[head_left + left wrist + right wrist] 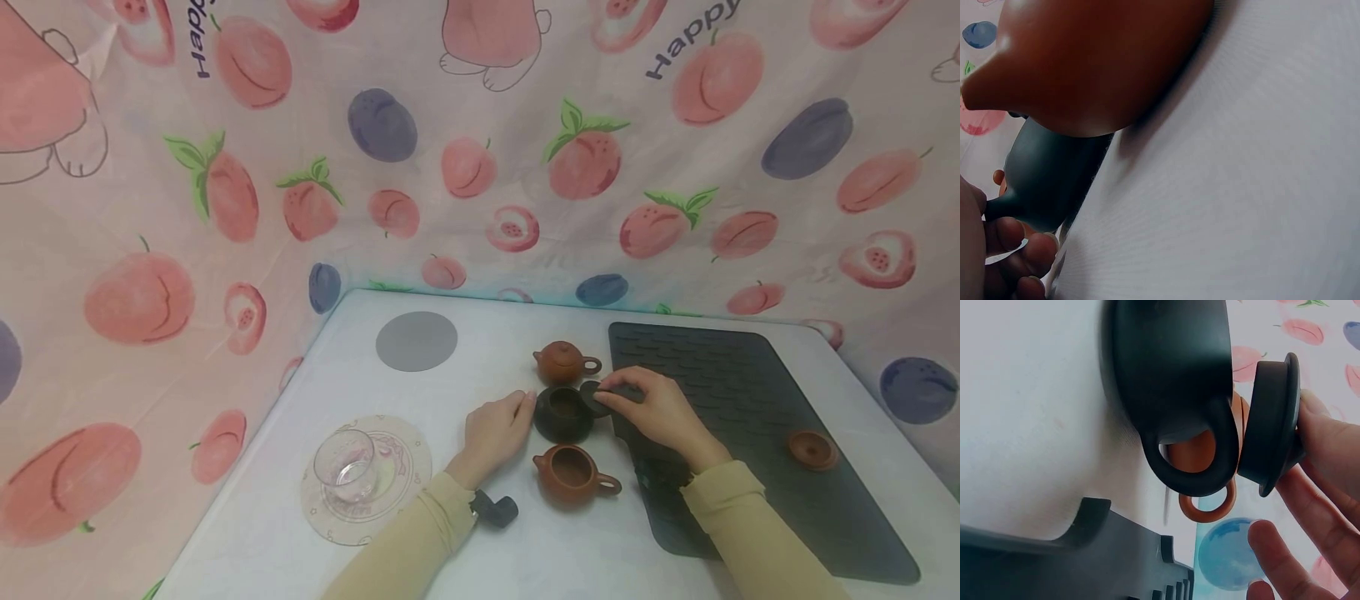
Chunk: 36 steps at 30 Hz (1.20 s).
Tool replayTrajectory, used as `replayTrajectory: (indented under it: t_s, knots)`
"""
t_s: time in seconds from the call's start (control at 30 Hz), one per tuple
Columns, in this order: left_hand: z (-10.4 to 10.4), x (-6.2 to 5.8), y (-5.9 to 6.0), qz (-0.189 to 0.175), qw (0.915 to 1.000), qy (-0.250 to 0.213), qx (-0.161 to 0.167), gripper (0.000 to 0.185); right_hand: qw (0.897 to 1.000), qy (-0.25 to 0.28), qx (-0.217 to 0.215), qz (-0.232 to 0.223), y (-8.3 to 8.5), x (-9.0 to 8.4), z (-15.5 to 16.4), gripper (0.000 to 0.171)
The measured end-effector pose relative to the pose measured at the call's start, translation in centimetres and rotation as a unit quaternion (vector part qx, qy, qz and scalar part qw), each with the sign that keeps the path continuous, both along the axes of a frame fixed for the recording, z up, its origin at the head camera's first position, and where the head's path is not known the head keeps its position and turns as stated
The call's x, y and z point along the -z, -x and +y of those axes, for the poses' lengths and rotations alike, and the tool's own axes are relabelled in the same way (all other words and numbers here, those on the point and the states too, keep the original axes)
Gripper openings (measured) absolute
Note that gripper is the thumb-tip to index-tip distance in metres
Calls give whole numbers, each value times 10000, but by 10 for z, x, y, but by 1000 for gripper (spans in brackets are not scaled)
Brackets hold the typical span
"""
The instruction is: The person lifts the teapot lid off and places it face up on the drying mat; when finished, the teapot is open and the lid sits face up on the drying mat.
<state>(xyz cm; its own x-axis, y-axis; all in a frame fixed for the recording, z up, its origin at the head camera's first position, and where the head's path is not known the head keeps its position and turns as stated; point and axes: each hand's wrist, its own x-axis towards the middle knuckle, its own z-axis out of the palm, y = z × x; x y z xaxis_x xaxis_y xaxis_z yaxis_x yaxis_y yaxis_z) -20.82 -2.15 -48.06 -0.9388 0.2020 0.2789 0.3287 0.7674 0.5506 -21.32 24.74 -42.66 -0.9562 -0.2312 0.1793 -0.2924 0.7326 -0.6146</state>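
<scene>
Between my two hands on the white table (300,517) sits the dark teapot (562,414), lid off, mouth open to the camera. My right hand (656,408) pinches the dark lid (596,394) between thumb and fingertips, holding it tilted on edge just beside the pot's handle; the right wrist view shows the lid (1272,422) close to the handle loop (1194,459) but apart from it. Pinching the lid this way looks meant to keep the fingers clear of the opening. My left hand (495,429) rests on the table with fingers loosely extended, fingertips (1029,247) touching the spout side of the dark teapot (1047,181), probably to keep it from sliding. It grips nothing.

Outward from there: a brown teapot with lid on (566,362) stands just behind the dark one; an open brown teapot (573,475) stands just in front. Its likely lid, a brown lid (812,450), lies on the black ribbed mat (750,367) to the right. Left of the pots, a glass cup (345,467) stands on a round coaster (408,454), and a gray disc (416,341) lies farther back. Peach-print cloth (187,208) curtains the table on all sides.
</scene>
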Motion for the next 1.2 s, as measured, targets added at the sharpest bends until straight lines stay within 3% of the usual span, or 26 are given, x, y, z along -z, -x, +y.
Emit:
replayTrajectory:
  t_s: [1.2]
  knots:
    - [0,3,2,-131,9999,-51,11,43,9995,39,279,-167,-5,2,5,28]
